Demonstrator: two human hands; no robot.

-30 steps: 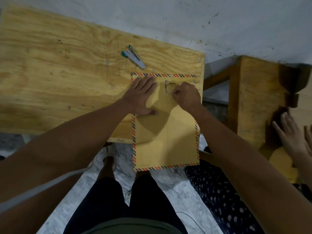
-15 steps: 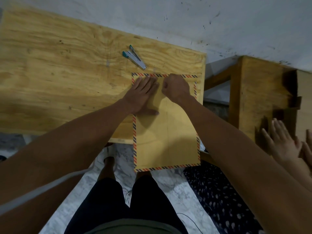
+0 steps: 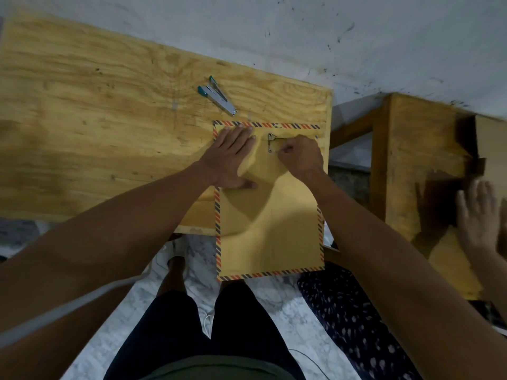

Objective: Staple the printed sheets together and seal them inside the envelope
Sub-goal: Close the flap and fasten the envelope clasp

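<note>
- Pinching the closure string (image 3: 276, 144), the right hand (image 3: 300, 156) is curled round it beside the two small buttons (image 3: 270, 143) near the envelope's far end.
- Left of that grip, the left hand (image 3: 233, 160) lies flat with fingers straight, pressing the envelope (image 3: 270, 231) onto the table (image 3: 109, 133).
- Risk, as I judge it: a slack pull lets the string slip off a button; the envelope's near half overhangs the table edge and could slide.
- The sheets are not visible, presumably inside.
- Beyond the left hand, the stapler (image 3: 218, 96) lies idle.
</note>
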